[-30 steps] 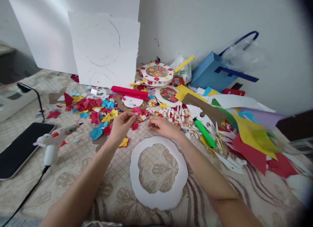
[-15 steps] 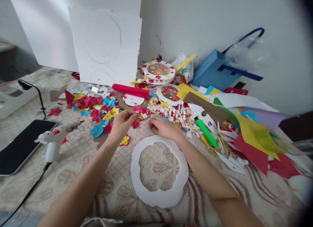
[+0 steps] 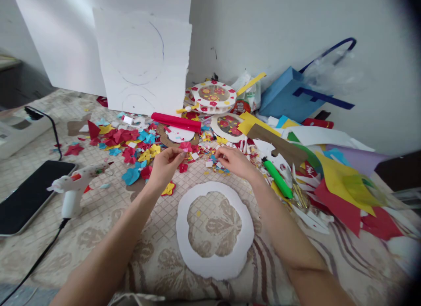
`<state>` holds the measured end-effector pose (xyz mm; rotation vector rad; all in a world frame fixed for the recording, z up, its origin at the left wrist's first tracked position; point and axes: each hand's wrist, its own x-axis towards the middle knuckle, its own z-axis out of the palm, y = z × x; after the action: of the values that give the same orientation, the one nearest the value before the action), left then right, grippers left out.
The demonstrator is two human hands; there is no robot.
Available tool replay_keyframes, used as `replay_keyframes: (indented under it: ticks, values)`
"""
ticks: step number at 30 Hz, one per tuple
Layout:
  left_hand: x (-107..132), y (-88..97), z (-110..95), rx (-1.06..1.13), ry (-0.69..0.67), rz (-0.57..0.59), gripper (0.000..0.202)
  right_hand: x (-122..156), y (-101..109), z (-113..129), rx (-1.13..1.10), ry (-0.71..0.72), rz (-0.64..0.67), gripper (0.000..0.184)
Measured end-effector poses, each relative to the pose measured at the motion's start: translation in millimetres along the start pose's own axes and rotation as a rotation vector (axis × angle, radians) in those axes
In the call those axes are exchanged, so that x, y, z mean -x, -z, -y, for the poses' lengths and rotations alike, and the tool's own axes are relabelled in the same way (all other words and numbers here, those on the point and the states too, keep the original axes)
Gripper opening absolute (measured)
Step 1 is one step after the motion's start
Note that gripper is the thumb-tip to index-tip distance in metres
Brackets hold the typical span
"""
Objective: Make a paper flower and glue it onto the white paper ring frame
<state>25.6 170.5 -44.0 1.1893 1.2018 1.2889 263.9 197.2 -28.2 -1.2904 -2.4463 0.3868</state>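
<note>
My left hand (image 3: pixel 165 163) pinches a small pink paper flower (image 3: pixel 185 146) between thumb and fingertips, held just above the table. My right hand (image 3: pixel 235 161) hovers over a heap of small paper scraps (image 3: pixel 226 154), its fingers curled together as in a pinch; what they hold is too small to make out. Directly in front of me lies a white paper ring with a flower-shaped hole (image 3: pixel 215 229). Red, yellow and blue paper flowers (image 3: pixel 131 143) are scattered to the left of my hands.
A white glue gun (image 3: pixel 77 183) with a black cord stands at the left, beside a dark tablet (image 3: pixel 28 196). A green marker (image 3: pixel 278 178), scissors (image 3: pixel 297 194) and coloured paper sheets (image 3: pixel 342 183) lie at the right. Decorated rings (image 3: pixel 213 95), a red roll (image 3: pixel 176 121) and a blue bag (image 3: pixel 286 97) sit at the back.
My right hand has lifted off the table and moved up and to the right over the scraps. The left hand keeps holding the pink flower in place.
</note>
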Motion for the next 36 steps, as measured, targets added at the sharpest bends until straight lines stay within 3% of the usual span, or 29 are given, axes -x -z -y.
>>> replay_keyframes:
  ticks: [5, 10, 19, 26, 36]
  values:
    - [-1.0, 0.7, 2.7, 0.001, 0.004, -0.005, 0.024, 0.1, -13.7, 3.5, -0.008, 0.012, 0.064, 0.02]
    - [-0.4, -0.4, 2.5, 0.014, -0.001, 0.002, 0.025, 0.2, -31.3, 2.0, 0.056, -0.026, 0.047, 0.014]
    - [1.3, -1.1, -0.3, -0.01, -0.002, 0.006, 0.025, -1.0, -18.7, -6.8, 0.046, -0.073, -0.026, 0.013]
    - [1.1, -0.7, 0.6, -0.009, 0.008, 0.0, 0.025, -0.1, -34.1, -5.5, 0.04, -0.054, 0.037, 0.011]
    - [0.8, -1.0, 1.2, 0.006, 0.0, 0.005, 0.022, 1.9, -4.1, -20.2, 0.061, -0.17, -0.123, 0.012]
